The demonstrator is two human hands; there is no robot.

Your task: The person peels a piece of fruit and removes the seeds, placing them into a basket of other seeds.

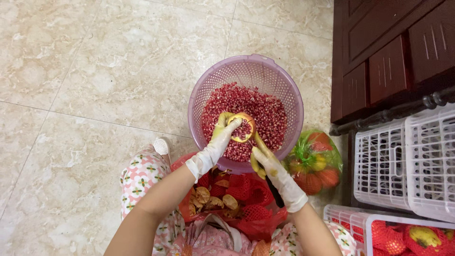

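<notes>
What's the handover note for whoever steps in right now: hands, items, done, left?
Left hand: gloved, holding a cut pomegranate piece over the purple basket, grip closed on it.
Right hand: gloved, at the lower edge of the same piece; whether it holds anything cannot be told.
Basket sits on the tiled floor, with a layer of red seeds.
Done: many seeds are in the basket; peel scraps lie in the red bag by the knees.
Left: the held piece still has seeds. Whole fruit remain in the green bag and white crate.
</notes>
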